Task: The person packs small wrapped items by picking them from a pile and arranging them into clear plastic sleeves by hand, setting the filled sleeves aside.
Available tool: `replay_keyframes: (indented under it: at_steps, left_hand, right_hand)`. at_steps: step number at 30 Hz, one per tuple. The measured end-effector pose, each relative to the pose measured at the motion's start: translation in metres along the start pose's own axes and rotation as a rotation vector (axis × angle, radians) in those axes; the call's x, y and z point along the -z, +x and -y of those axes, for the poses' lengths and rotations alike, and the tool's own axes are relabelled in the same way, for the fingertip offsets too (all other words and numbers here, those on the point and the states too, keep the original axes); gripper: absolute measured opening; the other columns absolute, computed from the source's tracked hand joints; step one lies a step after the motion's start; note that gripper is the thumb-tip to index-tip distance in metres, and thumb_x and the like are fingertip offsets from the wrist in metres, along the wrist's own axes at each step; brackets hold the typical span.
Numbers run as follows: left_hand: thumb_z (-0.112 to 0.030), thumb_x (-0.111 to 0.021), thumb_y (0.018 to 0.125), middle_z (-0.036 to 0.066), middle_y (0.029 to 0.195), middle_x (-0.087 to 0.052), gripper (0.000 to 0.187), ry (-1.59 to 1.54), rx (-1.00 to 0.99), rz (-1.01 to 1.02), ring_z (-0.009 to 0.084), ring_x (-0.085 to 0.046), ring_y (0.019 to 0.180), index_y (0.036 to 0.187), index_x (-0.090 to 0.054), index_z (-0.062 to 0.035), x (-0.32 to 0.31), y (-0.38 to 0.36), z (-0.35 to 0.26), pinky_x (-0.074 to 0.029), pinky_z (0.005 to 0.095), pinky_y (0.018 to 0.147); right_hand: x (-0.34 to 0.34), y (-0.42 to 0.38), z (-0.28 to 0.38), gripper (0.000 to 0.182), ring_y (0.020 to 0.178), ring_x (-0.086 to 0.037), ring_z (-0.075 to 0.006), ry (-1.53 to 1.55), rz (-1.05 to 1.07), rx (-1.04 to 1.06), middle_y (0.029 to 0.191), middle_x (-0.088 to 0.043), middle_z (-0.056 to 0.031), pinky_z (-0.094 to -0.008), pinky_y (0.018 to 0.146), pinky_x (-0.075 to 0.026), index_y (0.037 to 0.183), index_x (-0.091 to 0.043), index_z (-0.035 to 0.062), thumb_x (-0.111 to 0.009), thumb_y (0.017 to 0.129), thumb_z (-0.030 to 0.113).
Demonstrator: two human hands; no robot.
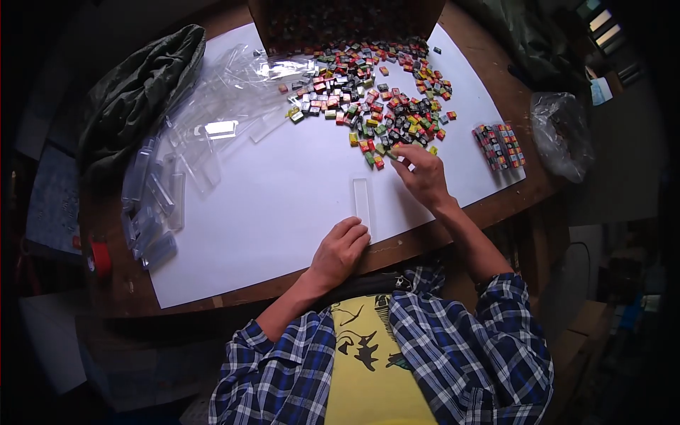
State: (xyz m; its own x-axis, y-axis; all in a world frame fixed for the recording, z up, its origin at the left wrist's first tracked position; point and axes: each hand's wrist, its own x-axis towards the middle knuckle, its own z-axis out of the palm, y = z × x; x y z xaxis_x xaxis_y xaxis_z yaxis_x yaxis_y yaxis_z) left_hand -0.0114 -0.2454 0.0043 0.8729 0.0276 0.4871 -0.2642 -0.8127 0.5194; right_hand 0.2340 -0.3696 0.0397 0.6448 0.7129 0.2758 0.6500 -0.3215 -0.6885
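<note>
My left hand (pixel 341 248) is closed on the near end of a narrow clear plastic case (pixel 362 198), which lies on the white sheet and points away from me. No blocks show inside the part of the case I can see. Beyond it, my right hand (pixel 423 176) is at the near edge of a heap of small colourful wrapped blocks (pixel 407 120). Its thumb and forefinger are pinched together on a small greenish block (pixel 392 154). The other fingers of that hand are curled, and the block is partly hidden by the fingertips.
An open box (pixel 347 25) spills blocks at the back. Clear plastic cases (pixel 159 191) and clear bags (pixel 234 92) lie left, beside dark green cloth (pixel 145 92). Filled packs (pixel 499 147) and a crumpled bag (pixel 562 134) sit right. Red tape (pixel 101 258) lies at the left edge.
</note>
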Motion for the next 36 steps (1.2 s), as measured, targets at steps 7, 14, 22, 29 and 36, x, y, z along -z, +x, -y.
replay_keyframes:
  at_steps: [7,14,22,29,36]
  left_hand:
    - [-0.002,-0.076,0.086,0.011,0.115,-0.073,0.019,0.002,0.041,0.008,0.0334,-0.068,0.119,0.105,-0.073,0.0003,0.002,0.004,0.001,-0.06,0.0417,0.1]
    - [-0.003,-0.077,0.085,0.011,0.117,-0.073,0.023,0.01,0.051,0.059,0.0335,-0.068,0.12,0.107,-0.074,0.0012,0.004,0.008,-0.005,-0.06,0.0417,0.101]
    - [-0.001,-0.074,0.078,0.012,0.119,-0.073,0.031,-0.006,0.039,0.099,0.0338,-0.068,0.12,0.109,-0.076,0.0018,0.005,0.015,-0.006,-0.06,0.0418,0.102]
    - [-0.002,-0.074,0.077,0.012,0.117,-0.073,0.032,-0.006,0.038,0.084,0.0328,-0.068,0.12,0.108,-0.076,0.0022,0.003,0.015,-0.005,-0.06,0.0414,0.101]
    - [-0.002,-0.072,0.078,0.014,0.117,-0.071,0.032,-0.024,0.037,0.064,0.0342,-0.067,0.121,0.109,-0.075,0.0037,0.003,0.014,-0.004,-0.059,0.0428,0.104]
  right_hand:
    - [-0.016,0.053,-0.016,0.031,0.089,-0.076,-0.0337,-0.392,-0.064,0.04,0.103,-0.075,-0.0153,-0.0441,0.078,-0.061,0.114,-0.077,0.0056,-0.085,0.088,0.02]
    - [-0.004,0.037,-0.024,0.029,0.088,-0.074,-0.0359,-0.281,0.044,0.023,0.104,-0.072,-0.0144,-0.0454,0.076,-0.061,0.11,-0.072,0.0044,-0.083,0.086,0.016]
    - [-0.003,-0.026,0.014,0.03,0.077,-0.075,-0.0257,-0.009,0.348,0.261,0.113,-0.074,-0.0102,-0.0351,0.068,-0.062,0.11,-0.072,0.006,-0.086,0.083,0.008]
    - [-0.02,-0.037,0.02,0.022,0.072,-0.075,-0.023,0.066,0.42,0.171,0.119,-0.075,-0.0081,-0.0335,0.067,-0.062,0.102,-0.075,0.0044,-0.086,0.084,0.008]
    - [0.006,-0.003,0.006,0.012,0.087,-0.078,-0.0287,0.049,0.124,-0.054,0.112,-0.078,-0.0082,-0.0378,0.074,-0.062,0.101,-0.078,0.0039,-0.081,0.091,0.011]
